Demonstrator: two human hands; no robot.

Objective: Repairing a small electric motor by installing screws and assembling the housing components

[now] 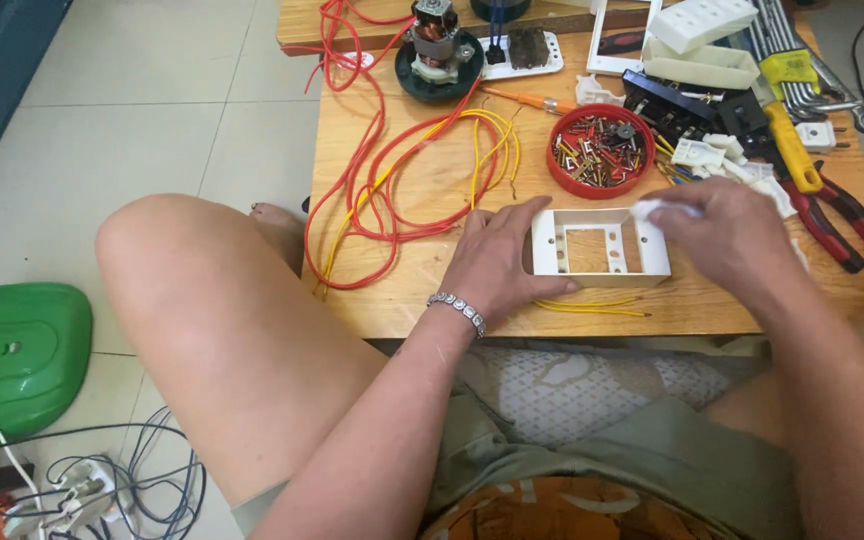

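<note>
My knee (222, 330) crowds the surface (432, 300); left hand (497, 265) grasps the white box (600, 243), right hand (727, 235) pinches a white piece (657, 208). A nudge might spill the screw lid (600, 150).

No packages, labels, signs or screens in view — none on the table.

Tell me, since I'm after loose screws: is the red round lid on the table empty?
No: the red round lid holds a heap of small screws and metal bits, beyond the white plastic box.
</note>
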